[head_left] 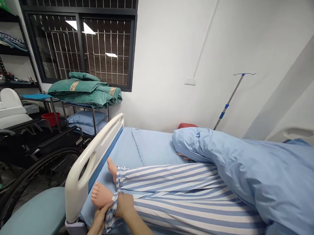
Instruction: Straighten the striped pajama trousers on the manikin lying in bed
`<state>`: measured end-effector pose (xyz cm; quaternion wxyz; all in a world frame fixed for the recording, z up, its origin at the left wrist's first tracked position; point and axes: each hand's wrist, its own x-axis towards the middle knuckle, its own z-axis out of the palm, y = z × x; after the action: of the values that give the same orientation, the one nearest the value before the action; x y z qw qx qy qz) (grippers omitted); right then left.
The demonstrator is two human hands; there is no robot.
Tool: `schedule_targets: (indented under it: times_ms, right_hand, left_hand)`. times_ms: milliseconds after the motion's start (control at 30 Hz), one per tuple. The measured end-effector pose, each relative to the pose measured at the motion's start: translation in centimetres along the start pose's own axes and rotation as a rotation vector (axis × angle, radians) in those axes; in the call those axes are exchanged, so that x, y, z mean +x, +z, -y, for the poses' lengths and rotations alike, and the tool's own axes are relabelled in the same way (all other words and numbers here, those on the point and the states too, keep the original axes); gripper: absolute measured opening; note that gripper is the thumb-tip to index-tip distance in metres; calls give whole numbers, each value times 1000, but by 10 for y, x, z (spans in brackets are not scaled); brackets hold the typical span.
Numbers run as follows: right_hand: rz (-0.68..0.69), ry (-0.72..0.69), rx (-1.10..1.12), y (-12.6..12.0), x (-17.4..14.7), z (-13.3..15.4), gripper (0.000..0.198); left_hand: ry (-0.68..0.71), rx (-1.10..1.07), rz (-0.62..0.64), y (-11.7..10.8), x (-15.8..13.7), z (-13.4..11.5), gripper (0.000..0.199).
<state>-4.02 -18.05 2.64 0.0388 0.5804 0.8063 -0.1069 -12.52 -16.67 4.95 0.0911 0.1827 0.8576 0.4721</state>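
A manikin with smooth, plastic-looking feet lies on the bed, wearing blue-and-white striped trousers [170, 178]. My left hand [100, 217] is closed around the heel of the near foot [101, 195], its thumb by the checked trouser cuff [111, 216]; some of its fingers are hidden beneath. Just to the right, my right hand [124, 204] wraps over the same trouser leg at the ankle, gripping the cloth. The far foot [112, 170] rests on the sheet, toes up, with its cuff around the ankle. A light blue quilt [238, 169] covers the upper body.
The cream footboard [93, 156] stands left of the feet. Beyond it are a wheelchair [59, 151], a teal padded surface [35, 216] and a rack with green folded bedding [85, 90]. An IV pole [229, 100] rises behind the bed, near a red object [187, 125].
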Motion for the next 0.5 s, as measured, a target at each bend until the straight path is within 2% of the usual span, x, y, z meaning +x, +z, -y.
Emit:
schedule_targets:
  times_ms: [33, 100, 233, 300, 367, 433, 500]
  right_hand:
    - [0, -7, 14, -1, 1, 3, 72]
    - [-18, -23, 39, -3, 2, 7, 72]
    - [-59, -42, 47, -7, -4, 8, 65]
    - [-45, -43, 47, -9, -9, 8, 67]
    - [-26, -35, 57, -13, -14, 8, 68]
    - [-18, -24, 74, -18, -20, 9, 69]
    - [-27, -29, 99, -28, -28, 11, 70]
  left_hand:
    - [22, 57, -82, 2, 0, 2, 38]
    - [78, 107, -153, 5, 1, 5, 36]
    - [118, 86, -227, 3, -2, 5, 32]
    - [130, -15, -260, -1, -5, 5, 29]
    - [144, -211, -292, -8, -7, 4, 26]
    - [151, -413, -292, -17, -9, 0, 25]
    - [145, -489, -261, -27, -12, -9, 24]
